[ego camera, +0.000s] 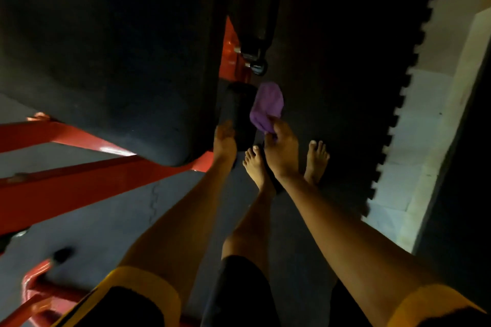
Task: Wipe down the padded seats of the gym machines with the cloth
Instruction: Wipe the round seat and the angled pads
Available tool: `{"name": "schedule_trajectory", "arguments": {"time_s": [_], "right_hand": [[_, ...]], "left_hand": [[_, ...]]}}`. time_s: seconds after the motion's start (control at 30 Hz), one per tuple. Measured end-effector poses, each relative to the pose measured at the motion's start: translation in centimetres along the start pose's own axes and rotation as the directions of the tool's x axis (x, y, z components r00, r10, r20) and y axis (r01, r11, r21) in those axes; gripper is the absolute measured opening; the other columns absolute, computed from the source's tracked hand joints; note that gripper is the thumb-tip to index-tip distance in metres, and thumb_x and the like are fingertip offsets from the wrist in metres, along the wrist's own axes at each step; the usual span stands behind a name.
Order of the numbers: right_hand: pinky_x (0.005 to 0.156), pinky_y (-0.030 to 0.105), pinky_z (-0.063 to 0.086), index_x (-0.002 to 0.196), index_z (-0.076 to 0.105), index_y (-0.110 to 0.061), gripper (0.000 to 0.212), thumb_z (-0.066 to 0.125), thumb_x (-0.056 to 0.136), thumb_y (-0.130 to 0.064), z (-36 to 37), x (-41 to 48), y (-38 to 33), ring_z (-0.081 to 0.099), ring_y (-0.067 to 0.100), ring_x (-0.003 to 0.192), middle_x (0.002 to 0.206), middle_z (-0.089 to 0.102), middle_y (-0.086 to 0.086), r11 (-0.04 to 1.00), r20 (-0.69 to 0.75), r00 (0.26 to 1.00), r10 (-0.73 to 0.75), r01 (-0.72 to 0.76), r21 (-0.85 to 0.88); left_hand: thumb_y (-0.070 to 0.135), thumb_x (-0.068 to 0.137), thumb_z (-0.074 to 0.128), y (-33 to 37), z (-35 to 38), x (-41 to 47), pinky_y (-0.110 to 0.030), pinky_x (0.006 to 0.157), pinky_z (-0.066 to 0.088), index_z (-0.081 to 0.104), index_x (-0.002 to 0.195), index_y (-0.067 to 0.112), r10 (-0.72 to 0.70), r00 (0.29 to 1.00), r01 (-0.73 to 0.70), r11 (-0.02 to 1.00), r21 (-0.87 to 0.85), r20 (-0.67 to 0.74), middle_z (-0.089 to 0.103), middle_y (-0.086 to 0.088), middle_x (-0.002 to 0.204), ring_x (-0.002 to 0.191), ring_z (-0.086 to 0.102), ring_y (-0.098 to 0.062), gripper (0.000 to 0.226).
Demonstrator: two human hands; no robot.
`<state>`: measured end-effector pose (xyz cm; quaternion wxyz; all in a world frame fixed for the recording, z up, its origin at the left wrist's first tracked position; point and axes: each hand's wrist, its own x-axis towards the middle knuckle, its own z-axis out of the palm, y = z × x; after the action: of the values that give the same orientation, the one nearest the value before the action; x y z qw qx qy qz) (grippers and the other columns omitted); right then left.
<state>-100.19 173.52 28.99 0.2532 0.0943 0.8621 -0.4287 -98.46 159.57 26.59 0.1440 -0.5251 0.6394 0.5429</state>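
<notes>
big black padded seat looks like matt vinyl, red metal frame tubes are glossy paint, crumpled purple cloth looks soft

1. The padded seat fills the upper left, with the frame bars below it
2. A roller pad lies just right of the seat's lower corner; a second roller sits beyond it
3. The left hand touches the roller pad's near end
4. The right hand holds the cloth just beside that pad's right side
5. The feet stand under the hands on the floor mat, whose edge meets the tiles at the right
</notes>
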Motion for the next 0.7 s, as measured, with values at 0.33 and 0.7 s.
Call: {"name": "schedule_trajectory", "arguments": {"time_s": [0.33, 0.7], "right_hand": [[0.103, 0.045, 0.049, 0.136, 0.056, -0.019, 0.054, 0.067, 0.089, -0.042, 9.3, 5.0, 8.4, 0.043, 0.024, 0.133, 0.147, 0.043, 0.007, 0.983, 0.216, 0.959, -0.185, 0.178, 0.054], [0.110, 0.077, 0.026, 0.160, 0.027, -0.033, 0.082, 0.047, 0.089, -0.070, 16.0, 8.5, 6.0, 0.011, 0.056, 0.150, 0.168, 0.009, 0.024, 0.995, -0.080, 0.992, -0.099, 0.096, -0.037]], "left_hand": [[0.035, 0.101, 0.046, -2.2, 1.8, 10.8, -0.032, 0.092, 0.046, 0.057, 0.131, 0.002, 0.068, 0.992, -0.063, 0.997, 0.049, -0.108, 0.063, -0.012, 0.118, 0.110, 0.058, -0.026, 0.046], [0.091, 0.068, 0.058, -8.0, 2.0, 17.3, -0.051, 0.115, 0.040, 0.046, 0.150, 0.032, -0.050, 0.980, 0.079, 0.987, -0.142, 0.193, 0.053, -0.002, 0.149, 0.137, 0.051, -0.023, 0.102]]}}
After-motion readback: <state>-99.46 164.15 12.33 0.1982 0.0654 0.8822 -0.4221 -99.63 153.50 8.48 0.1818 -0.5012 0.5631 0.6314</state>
